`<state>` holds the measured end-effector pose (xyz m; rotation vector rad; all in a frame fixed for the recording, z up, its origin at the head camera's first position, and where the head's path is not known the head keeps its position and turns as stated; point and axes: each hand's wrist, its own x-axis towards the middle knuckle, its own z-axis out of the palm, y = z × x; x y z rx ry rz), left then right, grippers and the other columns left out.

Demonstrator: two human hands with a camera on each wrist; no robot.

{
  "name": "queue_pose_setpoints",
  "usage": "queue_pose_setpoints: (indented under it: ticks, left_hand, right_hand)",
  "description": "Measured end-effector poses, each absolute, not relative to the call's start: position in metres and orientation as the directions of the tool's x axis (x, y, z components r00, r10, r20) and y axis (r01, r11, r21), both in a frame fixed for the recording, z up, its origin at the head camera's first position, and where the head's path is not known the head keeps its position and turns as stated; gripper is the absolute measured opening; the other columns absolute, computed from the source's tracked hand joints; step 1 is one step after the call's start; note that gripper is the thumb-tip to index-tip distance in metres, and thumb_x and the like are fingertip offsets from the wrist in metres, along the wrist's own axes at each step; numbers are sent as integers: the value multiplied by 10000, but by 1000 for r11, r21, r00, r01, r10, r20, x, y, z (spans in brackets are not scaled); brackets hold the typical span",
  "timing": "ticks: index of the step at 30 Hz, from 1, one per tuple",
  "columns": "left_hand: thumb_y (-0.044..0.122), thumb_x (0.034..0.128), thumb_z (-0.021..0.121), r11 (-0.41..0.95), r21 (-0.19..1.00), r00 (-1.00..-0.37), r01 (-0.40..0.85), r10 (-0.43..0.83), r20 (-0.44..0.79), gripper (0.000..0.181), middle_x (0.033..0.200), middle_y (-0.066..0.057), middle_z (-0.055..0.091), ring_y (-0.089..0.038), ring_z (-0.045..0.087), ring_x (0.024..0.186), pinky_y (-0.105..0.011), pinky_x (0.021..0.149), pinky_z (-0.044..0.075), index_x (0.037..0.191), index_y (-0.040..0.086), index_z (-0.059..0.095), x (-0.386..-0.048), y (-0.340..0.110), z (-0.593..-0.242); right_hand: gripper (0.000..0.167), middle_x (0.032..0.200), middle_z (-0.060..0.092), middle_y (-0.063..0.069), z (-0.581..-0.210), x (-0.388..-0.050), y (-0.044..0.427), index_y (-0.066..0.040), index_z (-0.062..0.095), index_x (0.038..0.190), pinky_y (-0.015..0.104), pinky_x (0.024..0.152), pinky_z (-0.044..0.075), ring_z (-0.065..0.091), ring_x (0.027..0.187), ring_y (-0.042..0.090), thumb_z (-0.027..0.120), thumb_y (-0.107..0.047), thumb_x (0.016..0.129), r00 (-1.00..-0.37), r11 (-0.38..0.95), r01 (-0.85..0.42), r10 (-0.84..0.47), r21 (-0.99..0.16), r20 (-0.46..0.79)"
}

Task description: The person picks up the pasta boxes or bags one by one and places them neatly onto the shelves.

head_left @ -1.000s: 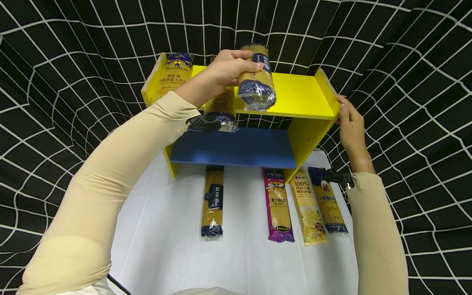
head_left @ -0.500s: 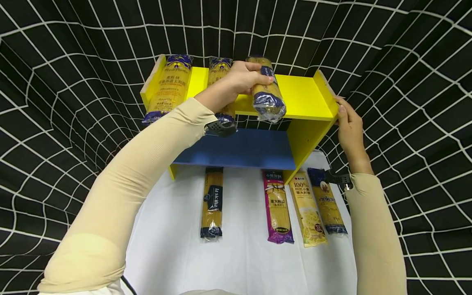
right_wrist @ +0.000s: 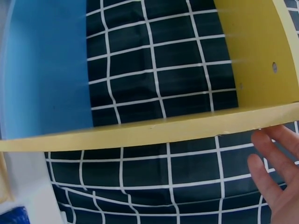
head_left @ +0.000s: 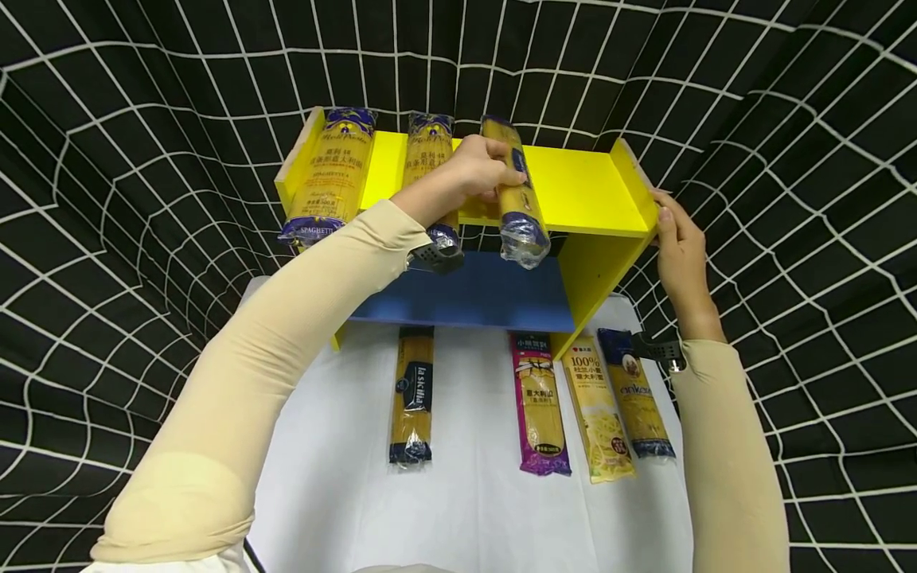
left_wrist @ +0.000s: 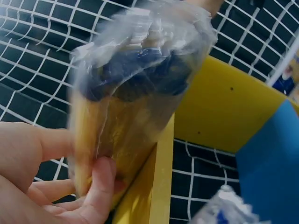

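In the head view, my left hand grips a spaghetti pack with a dark blue label, fingers and thumb on either side of it. The pack lies front to back on the yellow top shelf, its clear crinkled end past the front edge. The left wrist view shows this spaghetti pack pinched close up, slightly blurred. My right hand touches the shelf unit's right side panel near its top. Its loosely straight fingers lie against the panel's outer side in the right wrist view.
Two more spaghetti packs, one at far left and one mid-shelf, lie on top. Below is a blue shelf. On the white table lie a la sicilia pack, a purple-edged pack, a yellow pack and a blue-ended pack.
My left hand has moved right and down with the spaghetti pack, which has come down onto the top shelf. The mid-shelf pack shows more now. My right hand stays at the side panel.
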<state>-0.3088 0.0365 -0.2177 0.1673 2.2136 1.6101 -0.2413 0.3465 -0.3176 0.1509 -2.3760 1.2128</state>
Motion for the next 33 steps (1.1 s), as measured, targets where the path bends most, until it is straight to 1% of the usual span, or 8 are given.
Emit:
queue_pose_setpoints:
  ticks: [4, 9, 15, 18, 21, 26, 29, 33]
  left_hand:
    - [56, 933, 648, 358, 928, -919, -106, 321, -229, 704, 1468, -132, 498, -232, 651, 1192, -232, 844, 586, 1551, 127, 319, -308, 39, -216]
    - [61, 941, 636, 439, 895, -922, -74, 312, -229, 695, 1463, -109, 499, -203, 637, 1195, -229, 862, 581, 1554, 132, 316, -309, 36, -217]
    - [92, 948, 634, 503, 864, -912, -32, 340, -232, 702, 1436, -127, 520, -209, 668, 1134, -211, 748, 594, 1563, 134, 296, -308, 30, -222]
    - [133, 945, 648, 565, 825, -914, 23, 346, -212, 710, 1422, -124, 541, -180, 681, 1052, -159, 675, 562, 1562, 128, 297, -309, 29, -223]
    - [176, 938, 664, 624, 779, -920, 62, 338, -198, 719, 1442, -100, 537, -145, 673, 976, -135, 648, 532, 1560, 136, 306, -310, 31, -223]
    - [211, 940, 666, 640, 764, -920, 82, 344, -189, 727, 1487, -69, 504, -125, 665, 962, -160, 706, 546, 1564, 157, 296, -311, 33, -225]
    - [225, 947, 656, 641, 760, -915, 107, 362, -176, 724, 1467, -76, 525, -155, 682, 973, -196, 763, 563, 1566, 151, 289, -312, 33, -227]
    - [257, 956, 645, 689, 696, -911, 200, 392, -126, 688, 1410, -97, 573, -160, 635, 1054, -191, 857, 526, 1547, 98, 329, -312, 33, -228]
  right_hand:
    - [410, 1443, 550, 43, -319, -242, 345, -328, 485, 1457, 158, 905, 451, 530, 1055, -10, 331, -381, 1081, -884, 611, -293, 120, -736, 451]
    - [410, 1453, 544, 31, -319, -242, 345, -340, 482, 1456, 154, 905, 444, 526, 1059, -10, 331, -394, 1079, -889, 610, -280, 127, -741, 441]
    - [410, 1439, 549, 35, -323, -245, 347, -362, 473, 1457, 170, 924, 445, 522, 1065, -5, 325, -410, 1078, -887, 621, -268, 139, -737, 440]
    - [407, 1428, 554, 46, -323, -246, 348, -362, 475, 1455, 166, 921, 444, 523, 1059, -3, 325, -402, 1079, -885, 621, -274, 137, -735, 445]
    - [405, 1428, 557, 45, -323, -245, 347, -355, 481, 1453, 159, 912, 441, 525, 1057, -8, 328, -394, 1080, -883, 617, -280, 136, -735, 450]
    - [406, 1415, 571, 45, -321, -242, 345, -321, 496, 1451, 137, 888, 435, 534, 1048, -7, 334, -371, 1082, -876, 602, -298, 135, -740, 463]
    - [405, 1404, 577, 58, -321, -242, 344, -294, 505, 1449, 130, 878, 436, 540, 1039, 1, 339, -352, 1083, -871, 592, -317, 128, -741, 475]
    - [405, 1400, 573, 75, -320, -242, 343, -277, 509, 1448, 129, 877, 434, 541, 1035, 5, 342, -339, 1084, -865, 587, -334, 120, -737, 487]
